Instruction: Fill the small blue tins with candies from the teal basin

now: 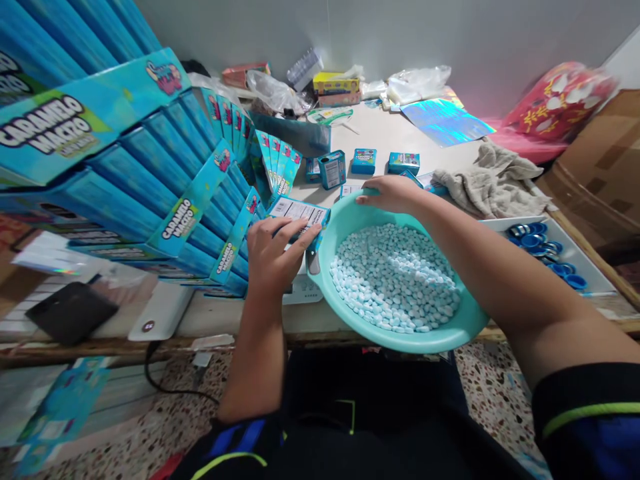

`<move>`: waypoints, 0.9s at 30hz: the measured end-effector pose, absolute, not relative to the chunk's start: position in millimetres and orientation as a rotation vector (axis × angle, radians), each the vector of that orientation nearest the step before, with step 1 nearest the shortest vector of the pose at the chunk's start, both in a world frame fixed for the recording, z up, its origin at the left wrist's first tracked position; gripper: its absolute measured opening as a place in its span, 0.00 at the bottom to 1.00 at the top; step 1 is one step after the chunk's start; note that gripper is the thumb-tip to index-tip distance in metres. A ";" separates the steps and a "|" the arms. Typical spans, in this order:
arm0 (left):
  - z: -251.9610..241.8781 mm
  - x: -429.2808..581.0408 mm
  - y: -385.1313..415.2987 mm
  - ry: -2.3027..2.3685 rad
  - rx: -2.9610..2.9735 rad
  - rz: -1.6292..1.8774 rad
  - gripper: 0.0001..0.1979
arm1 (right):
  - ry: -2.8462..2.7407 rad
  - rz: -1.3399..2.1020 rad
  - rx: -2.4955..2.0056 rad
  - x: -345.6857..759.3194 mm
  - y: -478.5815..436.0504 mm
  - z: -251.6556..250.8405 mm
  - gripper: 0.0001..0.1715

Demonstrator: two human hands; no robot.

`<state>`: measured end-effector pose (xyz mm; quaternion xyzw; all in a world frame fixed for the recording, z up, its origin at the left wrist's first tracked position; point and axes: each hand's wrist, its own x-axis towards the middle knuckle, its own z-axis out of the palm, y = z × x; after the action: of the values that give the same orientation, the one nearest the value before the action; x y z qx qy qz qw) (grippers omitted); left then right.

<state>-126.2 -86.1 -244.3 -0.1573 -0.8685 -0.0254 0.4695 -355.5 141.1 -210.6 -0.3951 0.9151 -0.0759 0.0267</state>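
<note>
A turquoise plastic basin (pixel 425 342) full of small pale blue and white candies (pixel 395 280) stands at the table's front edge. Over its far rim lies my right hand (pixel 393 193), its fingers curled against the rim and partly hidden. My left hand (pixel 275 257) is left of the basin, with its fingers closed over a small blue printed candy box (pixel 300 212); the box's underside is out of sight. Behind the basin stand several more small blue boxes, among them an upright box (pixel 333 169) and a box lying flat (pixel 404 163).
Stacked blue display cartons (pixel 170 180) rise high on the left. At the right are a grey cloth (pixel 500 180) and a white tray (pixel 603 283) of blue lids. Plastic bags (pixel 420 83) and a shiny sheet (pixel 445 121) lie at the back. A white device (pixel 163 310) sits front left.
</note>
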 end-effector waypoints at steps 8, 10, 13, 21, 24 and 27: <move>-243.8 -126.4 -85.3 -2.064 -0.428 -0.077 0.23 | 2.838 -0.228 -1.236 -355.4 141.3 -211.9 0.28; -242.6 -126.2 -85.2 -2.041 -0.410 -0.033 0.22 | 2.837 -0.238 -1.232 -356.3 141.4 -213.0 0.28; -241.7 -125.0 -86.4 -2.075 -0.399 -0.050 0.21 | 2.839 -0.241 -1.238 -357.5 141.6 -214.4 0.29; -242.8 -125.1 -88.5 -2.125 -0.426 -0.238 0.23 | 2.815 -0.232 -1.231 -357.3 141.9 -213.3 0.29; -244.8 -123.8 -91.7 -2.126 -0.363 -0.248 0.20 | 2.823 -0.229 -1.220 -357.3 142.1 -213.7 0.30; -245.4 -121.4 -94.5 -2.167 -0.267 -0.331 0.18 | 2.836 -0.243 -1.206 -357.3 142.3 -214.6 0.30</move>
<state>-121.4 -94.5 -245.4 -0.1081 -0.8763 -0.1338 0.4499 -357.3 142.3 -214.6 -0.3900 0.9171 -0.0786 0.0251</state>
